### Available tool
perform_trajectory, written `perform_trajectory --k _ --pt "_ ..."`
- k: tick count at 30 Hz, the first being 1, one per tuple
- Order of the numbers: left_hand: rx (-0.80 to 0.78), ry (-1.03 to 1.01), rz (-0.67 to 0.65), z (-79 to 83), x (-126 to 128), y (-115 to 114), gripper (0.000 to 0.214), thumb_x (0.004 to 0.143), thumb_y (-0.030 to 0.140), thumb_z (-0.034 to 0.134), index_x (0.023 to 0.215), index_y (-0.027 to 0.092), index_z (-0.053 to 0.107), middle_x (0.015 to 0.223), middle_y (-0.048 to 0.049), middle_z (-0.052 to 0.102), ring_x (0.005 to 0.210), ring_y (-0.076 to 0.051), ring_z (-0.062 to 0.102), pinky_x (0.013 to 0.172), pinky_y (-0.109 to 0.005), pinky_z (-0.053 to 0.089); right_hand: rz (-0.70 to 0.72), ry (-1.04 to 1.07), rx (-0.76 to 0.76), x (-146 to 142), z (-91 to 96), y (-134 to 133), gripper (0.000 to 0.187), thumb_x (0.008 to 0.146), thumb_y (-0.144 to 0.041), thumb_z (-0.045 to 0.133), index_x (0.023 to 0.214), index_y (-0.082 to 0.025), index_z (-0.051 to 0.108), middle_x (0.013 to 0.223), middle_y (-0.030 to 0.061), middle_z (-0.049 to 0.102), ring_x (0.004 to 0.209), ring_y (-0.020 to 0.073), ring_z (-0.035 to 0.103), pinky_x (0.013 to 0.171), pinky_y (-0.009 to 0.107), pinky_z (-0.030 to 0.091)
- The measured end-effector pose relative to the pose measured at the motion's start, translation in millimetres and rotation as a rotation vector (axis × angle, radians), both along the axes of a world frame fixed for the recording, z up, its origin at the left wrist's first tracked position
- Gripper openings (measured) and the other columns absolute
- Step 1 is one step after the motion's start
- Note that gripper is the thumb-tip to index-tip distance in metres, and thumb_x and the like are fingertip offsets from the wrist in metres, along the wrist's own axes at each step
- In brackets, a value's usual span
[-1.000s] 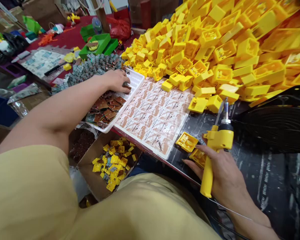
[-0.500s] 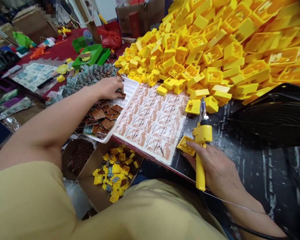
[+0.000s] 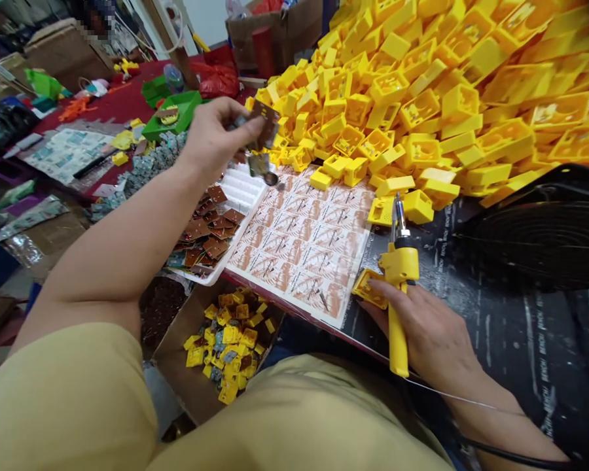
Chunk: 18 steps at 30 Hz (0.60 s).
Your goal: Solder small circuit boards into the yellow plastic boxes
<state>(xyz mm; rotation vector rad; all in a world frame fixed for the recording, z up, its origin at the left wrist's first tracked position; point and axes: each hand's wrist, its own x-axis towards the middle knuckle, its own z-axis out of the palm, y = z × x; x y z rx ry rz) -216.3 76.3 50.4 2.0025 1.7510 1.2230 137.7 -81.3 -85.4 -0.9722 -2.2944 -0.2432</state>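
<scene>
My left hand point(image 3: 220, 137) is closed on a brown circuit board point(image 3: 265, 124), lifted above the far end of the white tray point(image 3: 213, 275). A small grey part point(image 3: 259, 167), slightly blurred, hangs below the board; whether it is joined to the board I cannot tell. In my right hand point(image 3: 434, 327) is a yellow soldering gun point(image 3: 399, 314), its metal tip pointing up and away. The same hand's thumb and fingers also pinch a small yellow plastic case point(image 3: 370, 288), open side up. More brown boards point(image 3: 216, 226) lie loose in the tray.
A large heap of yellow cases point(image 3: 387, 131) fills the back right. Printed sheets point(image 3: 299, 255) cover the table before me. A black fan-like object point(image 3: 535, 226) stands at right. Below the edge, a cardboard box point(image 3: 177, 353) holds yellow pieces. Grey parts point(image 3: 152, 170) are piled left.
My left hand has risen from the tray and moved up and slightly right, bringing out a brown board and a grey part. My right hand stays almost still with the soldering gun and case.
</scene>
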Motion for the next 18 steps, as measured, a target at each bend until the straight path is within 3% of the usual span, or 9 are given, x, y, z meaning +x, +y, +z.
perform_trajectory --k 3,6,9,12,15,18 --pt "-0.246 -0.015 -0.106 -9.1 34.6 -8.1 0.036 0.081 0.053 0.073 0.086 0.018 0.063 0.081 -0.0034 0.069 0.065 -0.012 0.061 0.053 -0.028 0.053 0.006 0.007 0.011 -0.2 0.6 -0.3 0.021 0.101 -0.031 0.058 0.115 -0.016 0.060 0.077 0.0016 0.060 0.064 0.0150 0.057 0.060 0.027 0.042" --pt "-0.449 0.193 -0.163 -19.3 52.9 -16.8 0.021 0.090 0.035 0.064 0.088 0.015 0.069 0.082 -0.0059 0.072 0.071 -0.015 0.066 0.065 -0.032 0.058 0.006 0.018 0.028 -0.8 1.3 -0.5 0.020 0.100 -0.029 0.059 0.115 -0.016 0.060 0.075 0.0009 0.059 0.064 0.0152 0.056 0.062 0.027 0.043" --pt "-0.399 0.491 -0.197 -22.4 63.6 -22.1 0.015 0.087 0.028 0.066 0.087 0.016 0.074 0.104 -0.0087 0.076 0.102 -0.023 0.071 0.093 -0.039 0.055 -0.011 0.022 0.041 -0.8 1.8 -0.9 0.023 0.098 -0.030 0.061 0.117 -0.016 0.059 0.074 0.0007 0.059 0.066 0.0155 0.055 0.063 0.026 0.043" --pt "-0.347 0.695 -0.179 -18.5 74.8 -23.7 0.022 0.091 0.033 0.062 0.092 0.017 0.078 0.110 -0.0092 0.076 0.112 -0.027 0.069 0.099 -0.042 0.050 -0.050 0.010 0.046 0.3 2.4 -1.4 0.028 0.098 -0.034 0.062 0.118 -0.015 0.060 0.077 0.0024 0.060 0.069 0.0173 0.057 0.064 0.028 0.042" --pt "-0.331 0.715 -0.144 -12.3 82.8 -19.5 0.027 0.092 0.038 0.060 0.092 0.019 0.078 0.096 -0.0082 0.076 0.104 -0.027 0.070 0.093 -0.041 0.049 -0.069 0.004 0.045 2.1 2.8 -2.2 0.027 0.098 -0.033 0.062 0.118 -0.015 0.060 0.075 0.0019 0.058 0.069 0.0181 0.057 0.065 0.028 0.042" --pt "-0.270 0.547 -0.147 -6.4 83.3 -7.4 0.028 0.089 0.044 0.062 0.086 0.020 0.075 0.091 -0.0063 0.075 0.098 -0.025 0.069 0.089 -0.038 0.048 -0.055 0.019 0.037 2.9 3.0 -3.4 0.023 0.100 -0.031 0.059 0.117 -0.016 0.060 0.073 0.0001 0.057 0.064 0.0155 0.053 0.063 0.027 0.041"
